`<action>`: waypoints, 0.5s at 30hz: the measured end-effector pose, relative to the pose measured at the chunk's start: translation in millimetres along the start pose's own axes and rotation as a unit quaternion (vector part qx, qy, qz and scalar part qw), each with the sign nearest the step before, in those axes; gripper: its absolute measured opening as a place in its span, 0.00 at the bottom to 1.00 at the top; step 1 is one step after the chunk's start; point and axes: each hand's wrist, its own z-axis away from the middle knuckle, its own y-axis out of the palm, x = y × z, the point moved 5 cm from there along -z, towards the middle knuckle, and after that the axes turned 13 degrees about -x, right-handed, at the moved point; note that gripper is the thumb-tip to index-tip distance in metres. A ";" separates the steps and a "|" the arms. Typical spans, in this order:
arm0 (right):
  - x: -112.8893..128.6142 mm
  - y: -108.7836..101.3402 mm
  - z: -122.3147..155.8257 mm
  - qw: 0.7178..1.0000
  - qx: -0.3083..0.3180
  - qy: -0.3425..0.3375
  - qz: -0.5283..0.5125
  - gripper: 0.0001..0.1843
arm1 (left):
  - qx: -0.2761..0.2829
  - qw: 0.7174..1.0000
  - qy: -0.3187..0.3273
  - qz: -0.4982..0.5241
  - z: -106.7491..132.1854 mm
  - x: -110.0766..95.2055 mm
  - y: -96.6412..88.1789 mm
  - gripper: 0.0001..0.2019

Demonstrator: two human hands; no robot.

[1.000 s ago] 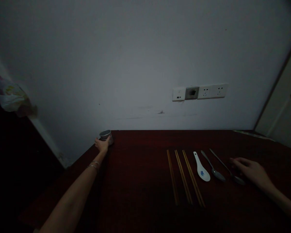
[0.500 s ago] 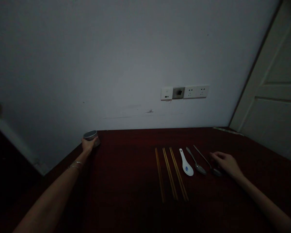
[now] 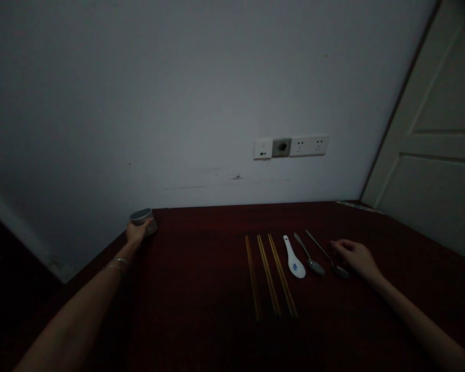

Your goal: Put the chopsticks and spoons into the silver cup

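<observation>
At the table's far left corner, my left hand (image 3: 136, 232) is wrapped around a grey, round, open-topped container (image 3: 150, 225). My right hand (image 3: 355, 258) rests on the right with its fingers curled, just beside a long-handled metal spoon (image 3: 340, 270). Whether anything is between those fingers cannot be made out. Left of that spoon lie another metal spoon (image 3: 315, 266) and a white soup spoon (image 3: 296, 266) with a blue mark. Three pairs of wooden chopsticks, left (image 3: 252, 279), middle (image 3: 269, 276) and right (image 3: 283, 276), lie side by side further left.
The dark red table (image 3: 194, 258) meets a pale wall (image 3: 197, 103) at its back edge. Sockets and a switch panel (image 3: 290, 147) sit on the wall. A pale panelled door (image 3: 437, 144) stands at the right. A flat patterned strip (image 3: 358, 206) lies at the back right.
The whole view has shifted slightly. Both hands keep about the same places, the left still on the container and the right beside the spoon.
</observation>
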 end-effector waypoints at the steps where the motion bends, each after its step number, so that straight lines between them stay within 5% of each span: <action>1: -0.5 0.1 -0.2 1.000 -0.001 -0.002 -0.002 0.24 | 0.004 1.000 0.003 -0.008 0.8 -1.1 0.7 0.33; 10: -0.7 0.5 0.1 1.000 -0.004 -0.003 0.008 0.24 | 0.090 0.991 0.075 0.059 36.1 -55.1 23.6 0.33; 15: 3.7 -1.3 1.9 1.000 -0.013 -0.021 0.013 0.23 | 0.274 0.941 0.066 0.188 98.5 -110.9 42.0 0.28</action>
